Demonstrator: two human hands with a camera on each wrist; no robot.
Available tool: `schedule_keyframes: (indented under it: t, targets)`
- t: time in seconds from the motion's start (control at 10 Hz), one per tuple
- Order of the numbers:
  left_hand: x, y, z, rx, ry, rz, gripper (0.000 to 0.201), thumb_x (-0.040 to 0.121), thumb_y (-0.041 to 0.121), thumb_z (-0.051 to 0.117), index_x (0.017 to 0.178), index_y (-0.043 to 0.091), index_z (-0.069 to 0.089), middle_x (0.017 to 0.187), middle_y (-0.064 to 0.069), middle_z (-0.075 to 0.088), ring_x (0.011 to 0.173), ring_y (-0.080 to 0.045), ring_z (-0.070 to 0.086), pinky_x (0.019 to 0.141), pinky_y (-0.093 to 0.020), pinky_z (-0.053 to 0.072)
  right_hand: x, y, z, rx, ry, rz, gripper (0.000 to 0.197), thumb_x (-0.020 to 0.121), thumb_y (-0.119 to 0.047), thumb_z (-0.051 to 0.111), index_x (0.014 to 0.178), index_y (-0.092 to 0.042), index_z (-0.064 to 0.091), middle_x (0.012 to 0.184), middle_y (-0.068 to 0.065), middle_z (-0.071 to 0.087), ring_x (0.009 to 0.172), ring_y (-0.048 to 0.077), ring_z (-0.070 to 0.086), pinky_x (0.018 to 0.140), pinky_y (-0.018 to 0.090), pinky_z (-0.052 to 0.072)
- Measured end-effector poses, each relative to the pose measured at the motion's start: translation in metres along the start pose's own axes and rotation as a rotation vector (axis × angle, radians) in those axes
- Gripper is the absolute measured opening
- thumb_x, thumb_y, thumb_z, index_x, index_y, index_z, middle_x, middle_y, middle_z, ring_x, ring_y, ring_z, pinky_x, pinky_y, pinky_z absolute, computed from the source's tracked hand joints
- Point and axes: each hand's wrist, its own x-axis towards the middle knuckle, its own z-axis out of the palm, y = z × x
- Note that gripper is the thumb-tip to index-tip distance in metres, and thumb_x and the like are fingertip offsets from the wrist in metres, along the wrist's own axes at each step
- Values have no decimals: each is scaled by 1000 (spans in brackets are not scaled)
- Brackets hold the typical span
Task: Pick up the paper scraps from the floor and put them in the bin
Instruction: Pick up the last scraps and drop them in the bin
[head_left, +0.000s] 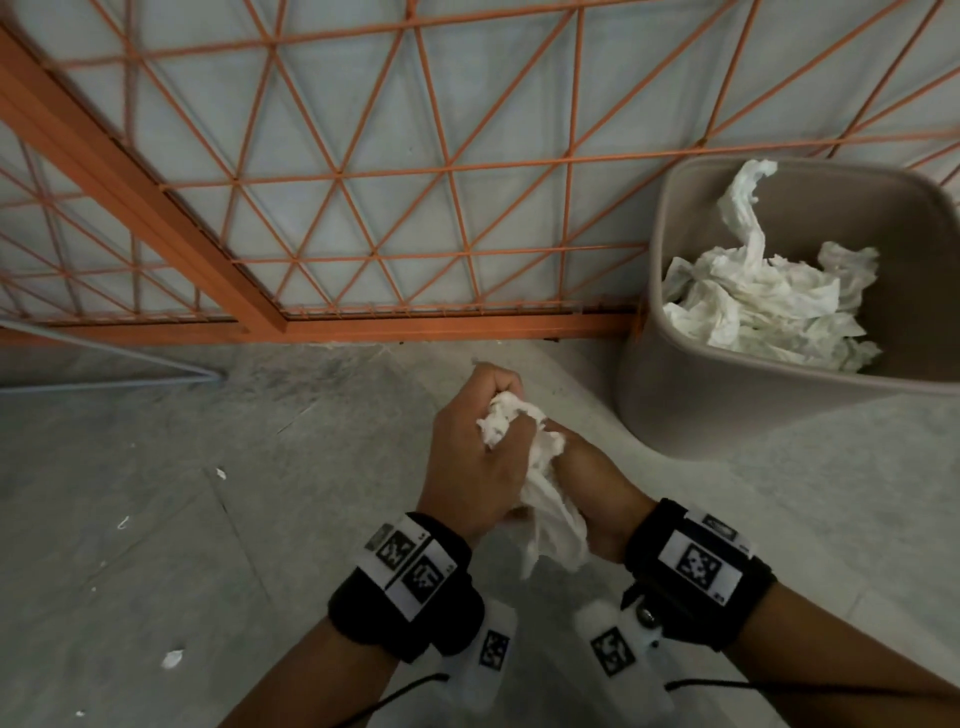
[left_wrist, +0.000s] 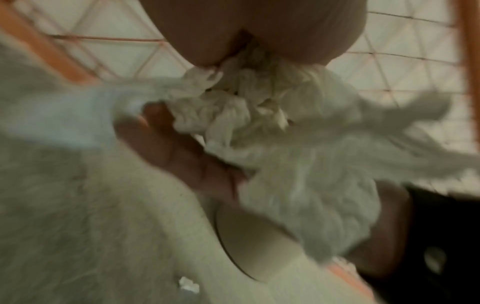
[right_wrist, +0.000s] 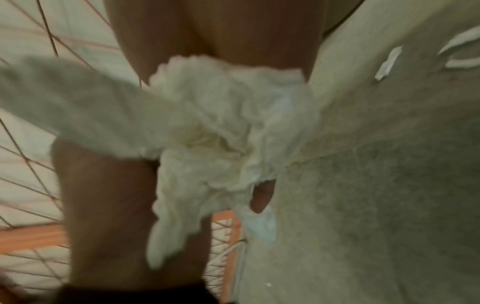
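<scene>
A wad of white crumpled paper is held between both hands, low over the grey floor and just left of the bin. My left hand grips its top with curled fingers. From below and to the right, my right hand holds the wad, its fingers mostly hidden by paper. The wad fills the left wrist view. In the right wrist view the paper hangs in loose tails with a fingertip curled round it. The beige bin holds crumpled paper.
Small white scraps lie on the floor at the left. More scraps show in the right wrist view. An orange wire-grid panel stands along the back, right behind the bin.
</scene>
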Motion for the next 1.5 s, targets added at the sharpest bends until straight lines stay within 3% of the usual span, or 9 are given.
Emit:
schedule_keyframes:
  t: [0.1, 0.3, 0.6, 0.8, 1.0, 1.1, 1.2, 1.4, 1.5]
  targets:
    - [-2, 25, 11, 96, -75, 168, 14, 92, 24, 59, 91, 23, 45, 82, 3, 51, 73, -14, 52, 69, -26, 43, -13, -22, 5, -21, 26, -123, 20, 89, -31, 57, 93, -12, 57, 90, 13, 58, 86, 25, 58, 78, 37, 49]
    - [-14, 74, 9, 494, -269, 550, 61, 85, 69, 38, 109, 15, 56, 117, -1, 55, 114, -21, 50, 98, -41, 37, -48, -70, -4, 203, 55, -100, 13, 95, -13, 50, 93, -24, 57, 89, -1, 60, 76, 5, 64, 70, 22, 54]
    - [6, 122, 28, 722, -108, 1008, 31, 92, 27, 56, 121, 20, 62, 132, -3, 61, 121, -33, 51, 94, -47, 41, -105, -146, -10, 337, -18, -140, 38, 100, -33, 30, 111, -5, 52, 98, 14, 63, 94, 23, 59, 81, 31, 50]
    - [59, 173, 62, 449, -234, 923, 40, 80, 6, 55, 119, 13, 63, 128, -12, 52, 112, -31, 53, 97, -41, 45, -126, -204, -35, 214, 80, -423, 33, 97, -16, 29, 99, -6, 61, 91, 12, 70, 88, 25, 67, 85, 39, 53]
    - [98, 172, 101, 539, -340, 590, 36, 79, 22, 70, 108, 28, 48, 114, -1, 52, 97, -27, 57, 82, -41, 49, -130, -230, -63, -446, 517, -314, 20, 90, -8, 42, 80, -11, 59, 68, 1, 62, 52, 7, 60, 52, 16, 46]
    - [105, 162, 116, 749, -448, 513, 35, 74, 35, 75, 99, 23, 54, 109, -6, 63, 104, -30, 57, 86, -42, 48, -111, -226, -82, -1049, 471, -182, 24, 91, -6, 43, 101, -5, 65, 104, 12, 68, 94, 17, 65, 85, 27, 50]
    - [108, 153, 122, 1057, -616, 443, 28, 78, 50, 68, 100, 34, 66, 115, -6, 64, 110, -28, 58, 90, -36, 48, -100, -213, -92, -1483, 408, 103, 30, 92, -11, 45, 109, 4, 64, 117, 19, 65, 99, 30, 59, 81, 27, 43]
    - [105, 156, 113, 994, -834, 289, 29, 94, 39, 52, 103, 21, 74, 96, -1, 71, 78, -16, 59, 70, -18, 39, -81, -194, -85, -1668, 337, 268, 31, 96, -14, 43, 119, 3, 57, 128, 21, 56, 117, 33, 53, 88, 30, 37]
    - [96, 164, 88, 782, -625, 414, 24, 95, 29, 54, 102, 19, 74, 93, 7, 70, 88, -13, 63, 76, -20, 42, -68, -186, -95, -1719, 262, 255, 31, 92, -17, 53, 119, -5, 61, 125, 17, 62, 107, 30, 60, 87, 34, 46]
